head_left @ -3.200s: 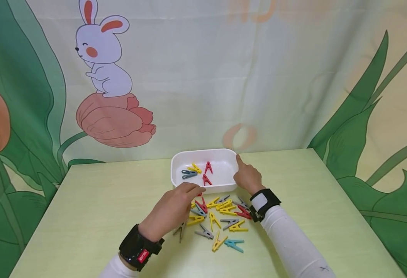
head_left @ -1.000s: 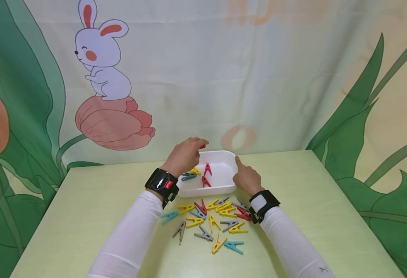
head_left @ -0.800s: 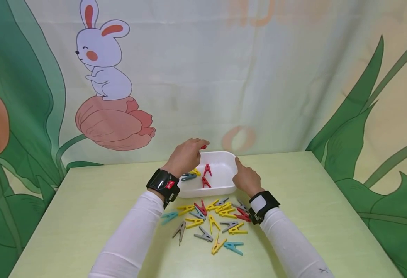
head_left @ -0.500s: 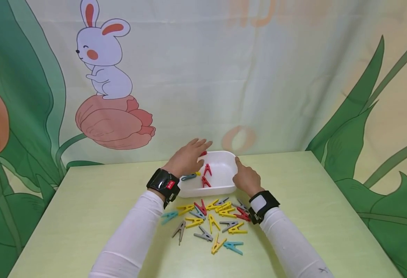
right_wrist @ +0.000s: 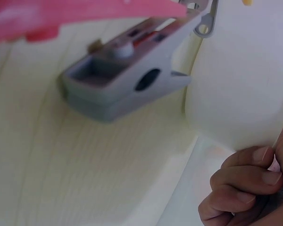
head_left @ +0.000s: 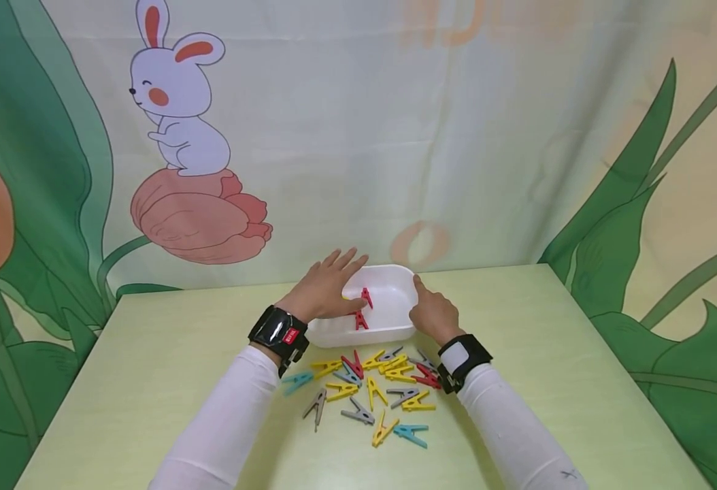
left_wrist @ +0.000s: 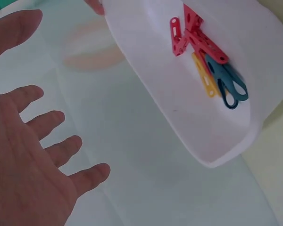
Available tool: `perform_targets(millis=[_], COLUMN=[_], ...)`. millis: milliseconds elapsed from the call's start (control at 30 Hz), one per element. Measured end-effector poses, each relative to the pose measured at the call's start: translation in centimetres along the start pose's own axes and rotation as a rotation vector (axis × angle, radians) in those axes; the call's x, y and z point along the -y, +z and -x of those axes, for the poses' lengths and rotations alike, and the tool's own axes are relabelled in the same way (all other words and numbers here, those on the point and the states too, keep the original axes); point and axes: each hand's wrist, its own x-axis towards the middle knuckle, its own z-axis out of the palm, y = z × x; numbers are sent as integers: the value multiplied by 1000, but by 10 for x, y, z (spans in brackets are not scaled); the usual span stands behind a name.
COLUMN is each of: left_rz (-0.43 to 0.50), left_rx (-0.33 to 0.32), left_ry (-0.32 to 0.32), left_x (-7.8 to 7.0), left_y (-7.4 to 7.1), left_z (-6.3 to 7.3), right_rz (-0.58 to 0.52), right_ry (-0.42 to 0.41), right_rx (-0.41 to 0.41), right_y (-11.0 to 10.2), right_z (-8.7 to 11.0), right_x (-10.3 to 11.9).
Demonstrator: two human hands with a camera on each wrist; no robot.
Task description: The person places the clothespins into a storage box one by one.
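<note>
My left hand (head_left: 328, 286) hovers over the left part of a white plastic tray (head_left: 395, 289), its fingers spread. In the left wrist view the left hand (left_wrist: 30, 155) holds nothing. Inside the tray lie red clothespins (left_wrist: 210, 47), a yellow clothespin (left_wrist: 205, 77) and a dark blue-grey clothespin (left_wrist: 228, 82); the left hand hides some of them in the head view. My right hand (head_left: 435, 313) grips the tray's right rim, with the index finger along it and the other fingers curled (right_wrist: 240, 188).
Loose clothespins in yellow (head_left: 377, 393), grey (head_left: 358, 412), blue (head_left: 412, 434) and red (head_left: 427, 376) lie scattered in front of the tray on the pale table (head_left: 169, 381). Behind the table hangs a printed curtain (head_left: 334, 136). A grey clothespin (right_wrist: 127, 70) sits close to the right wrist camera.
My left hand carried a red clothespin from the table to above the tray, then spread its fingers and let go. It has lowered slightly. The right hand stays at the rim.
</note>
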Motion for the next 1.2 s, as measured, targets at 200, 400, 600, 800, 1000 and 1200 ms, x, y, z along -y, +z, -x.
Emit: perform_targets(millis=[200, 400, 600, 800, 1000, 1200], left_rz=[-22, -7, -35, -61, -75, -107], left_rx=[-59, -174, -249, -263, -259, -252], left_ry=[38, 88, 108, 115, 123, 139], left_x=[-8, -10, -9, -12, -13, -10], left_y=[-7, -10, -12, -13, -4, 6], left_z=[14, 29, 46, 62, 82, 102], right_rz=[-8, -10, -10, -11, -19, -21], right_ry=[-3, 5, 6, 6, 8, 4], right_rx=[1, 8, 9, 0, 3, 2], right_y=[-1, -2, -3, -3, -1, -1], right_z=[2, 3, 2, 1, 1, 1], right_x=[0, 0, 0, 0, 0, 1])
